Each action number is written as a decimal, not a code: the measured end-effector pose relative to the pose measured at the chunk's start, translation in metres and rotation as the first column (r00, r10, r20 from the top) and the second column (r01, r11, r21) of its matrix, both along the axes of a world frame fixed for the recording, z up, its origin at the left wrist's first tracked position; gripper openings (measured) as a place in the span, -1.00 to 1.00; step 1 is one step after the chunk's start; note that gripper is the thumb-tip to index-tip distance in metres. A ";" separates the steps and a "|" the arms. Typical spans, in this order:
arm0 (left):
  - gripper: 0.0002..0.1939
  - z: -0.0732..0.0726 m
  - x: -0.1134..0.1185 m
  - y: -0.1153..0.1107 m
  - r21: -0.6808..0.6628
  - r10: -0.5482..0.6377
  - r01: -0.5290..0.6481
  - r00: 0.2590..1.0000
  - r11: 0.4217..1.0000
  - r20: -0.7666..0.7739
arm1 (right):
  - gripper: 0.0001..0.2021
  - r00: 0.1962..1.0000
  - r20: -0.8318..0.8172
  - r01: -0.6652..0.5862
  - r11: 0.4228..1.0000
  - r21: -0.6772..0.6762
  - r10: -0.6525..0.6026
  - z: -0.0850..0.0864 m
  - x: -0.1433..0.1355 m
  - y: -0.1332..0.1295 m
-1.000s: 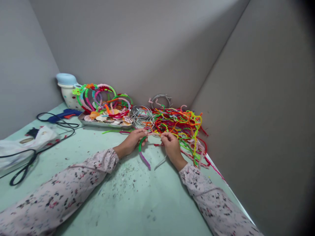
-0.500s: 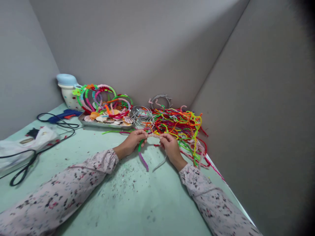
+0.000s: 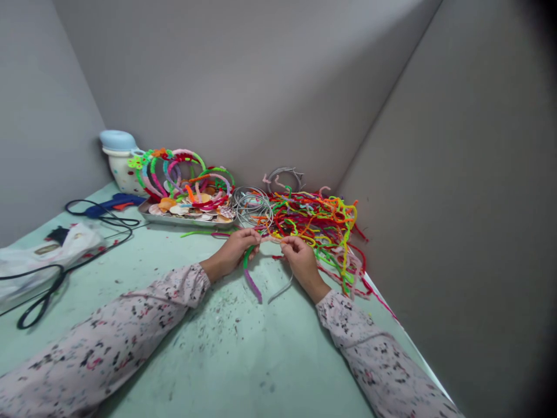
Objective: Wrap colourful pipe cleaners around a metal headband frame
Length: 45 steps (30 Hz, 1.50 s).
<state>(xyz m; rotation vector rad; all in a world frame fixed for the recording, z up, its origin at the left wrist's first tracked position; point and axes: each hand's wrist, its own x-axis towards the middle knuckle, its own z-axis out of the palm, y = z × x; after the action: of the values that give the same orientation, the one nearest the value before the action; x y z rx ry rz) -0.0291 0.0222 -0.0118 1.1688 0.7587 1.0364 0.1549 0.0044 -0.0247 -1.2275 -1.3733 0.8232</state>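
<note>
Between my two hands stretches a short pink length of pipe cleaner [image 3: 271, 238]. My left hand [image 3: 240, 246] is closed, pinching its left end. A green and purple pipe-cleaner-wrapped end [image 3: 252, 284] hangs below my left fingers. The fingertips of my right hand [image 3: 301, 258] pinch the pink piece at its right end. Below the right hand a bare grey wire end [image 3: 281, 290] curves down toward the table. Whether the wrapped end and the bare wire are one piece is hidden by my hands.
Behind my right hand lies a tangled heap of colourful pipe cleaners [image 3: 313, 215], beside coiled grey wire [image 3: 253, 208]. A metal tray [image 3: 187, 220] holds shells and wrapped hoops. Left are a white cup [image 3: 124, 168], a blue glue gun [image 3: 108, 205], a black cable [image 3: 56, 290] and a plastic bag [image 3: 69, 249].
The bare wire end below my right hand has shifted slightly to the left. My right fingers have moved a little; both hands keep their pinch.
</note>
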 end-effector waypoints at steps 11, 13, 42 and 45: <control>-0.93 0.001 0.000 -0.001 0.032 0.000 0.001 0.999 0.999 -0.032 | -0.85 0.999 0.037 0.008 1.000 0.013 -0.009 0.001 0.000 -0.001; -0.93 0.002 0.000 -0.002 0.032 -0.001 0.002 0.999 0.999 -0.032 | -0.85 0.999 0.037 0.002 1.000 0.012 -0.002 0.001 0.000 -0.001; -0.93 0.009 0.003 -0.007 0.074 -0.009 0.019 0.991 0.997 -0.133 | -0.84 0.988 0.127 -0.097 0.995 0.033 0.092 0.004 -0.001 -0.009; -0.91 0.010 0.003 -0.007 0.079 -0.013 0.024 0.991 0.997 -0.137 | -0.84 0.988 0.118 -0.100 0.994 0.031 0.096 0.003 -0.001 -0.009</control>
<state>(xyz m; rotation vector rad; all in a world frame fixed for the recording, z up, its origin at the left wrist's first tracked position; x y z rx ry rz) -0.0264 0.0148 -0.0019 1.3237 0.8179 0.9866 0.1534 -0.0050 -0.0214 -1.2025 -1.5466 0.8011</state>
